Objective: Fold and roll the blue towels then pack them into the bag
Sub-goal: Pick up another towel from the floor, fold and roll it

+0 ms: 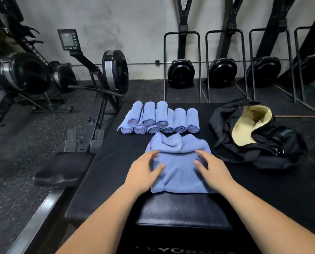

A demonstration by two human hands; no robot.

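Fig. legend, head view. We see the left hand (143,171) and right hand (212,170) laid palm-down on a partly folded blue towel (178,162); grip of each is released, fingers spread flat on the cloth, nothing clenched. We judge the flat press serves to hold the layers and smooth them w/ even tension before rolling; the far edge is bunched, so the fold is not yet tidy.

The towel lies at mid desk (116,162), directly in front of the person, near edge at a padded black block (182,209).

Beyond it, just touching or nearly so, rolled towels (158,119) sit in two stacked rows, spiral ends toward us — we take this as staging, so they can be packed together.

To the right, well w/in reach, the black bag (254,132) lies open, pale lining showing; no towel visible inside.

Rowing machines (61,74) stand on the floor at left.
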